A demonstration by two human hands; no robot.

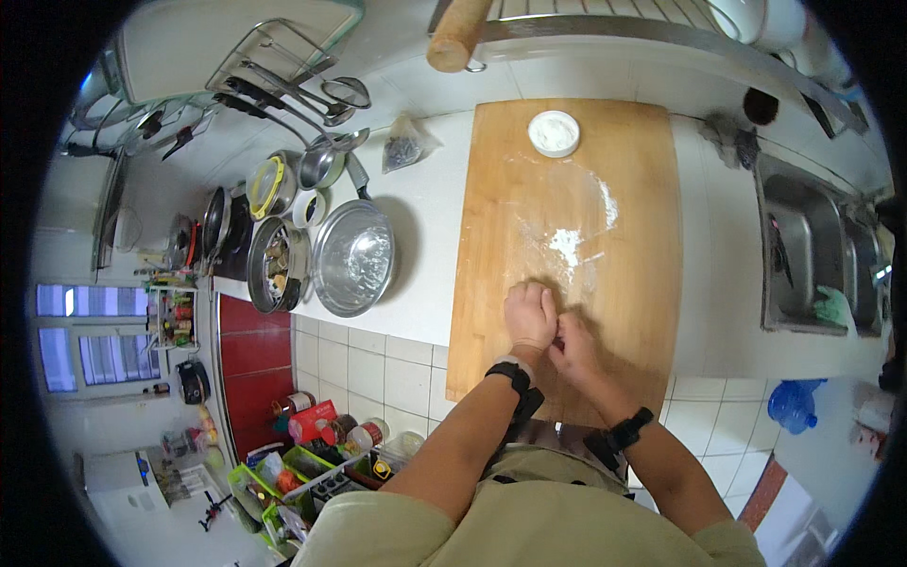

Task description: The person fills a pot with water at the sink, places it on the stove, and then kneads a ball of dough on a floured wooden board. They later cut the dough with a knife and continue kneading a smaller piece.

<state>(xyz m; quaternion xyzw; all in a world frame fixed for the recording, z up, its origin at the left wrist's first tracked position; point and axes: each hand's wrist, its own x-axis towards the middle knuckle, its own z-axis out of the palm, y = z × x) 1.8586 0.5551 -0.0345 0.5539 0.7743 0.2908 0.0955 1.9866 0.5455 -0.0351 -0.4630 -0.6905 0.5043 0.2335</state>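
Both hands are close together over the near half of a wooden board [496,212] dusted with flour. My left hand [530,315] lies with its back up and its fingers bent, and what is under it is hidden. Against its right side is my right hand [577,351], its fingers curled inward; whether it holds anything does not show. A small heap of white flour [565,244] lies just beyond the hands, with a streak to its right. At the board's far edge stands a small round white bowl [553,134] of white powder.
Left of the board stand a steel mixing bowl [353,259], a pot with food pieces [278,264] and a plastic bag [404,147]. A rolling pin [457,35] sticks out from the rack above. To the right is a steel sink [808,241] with a green cloth-like item.
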